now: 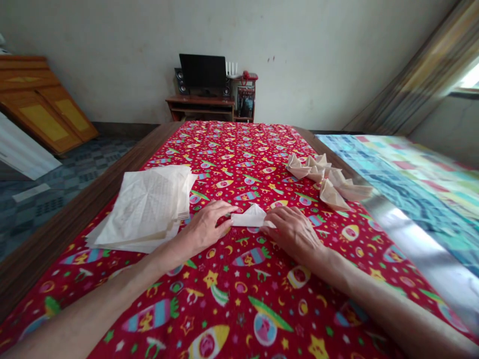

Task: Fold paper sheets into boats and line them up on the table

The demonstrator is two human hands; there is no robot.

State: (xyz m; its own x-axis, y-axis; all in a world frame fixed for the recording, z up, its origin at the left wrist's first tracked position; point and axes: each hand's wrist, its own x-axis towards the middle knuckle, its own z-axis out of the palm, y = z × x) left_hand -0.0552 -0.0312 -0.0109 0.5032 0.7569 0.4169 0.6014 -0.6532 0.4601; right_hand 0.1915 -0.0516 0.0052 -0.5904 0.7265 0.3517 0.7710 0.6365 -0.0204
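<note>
Folded white paper lies midway between the left and right edges of the surface, its peak toward the far edge. The left hand is at its left end, thumb and forefinger parted; whether they pinch, I cannot tell. The right hand grips the other end. Uneven pressure could skew the creases; a stray left forearm could shift the loosely squared paper stack near the left edge.
</note>
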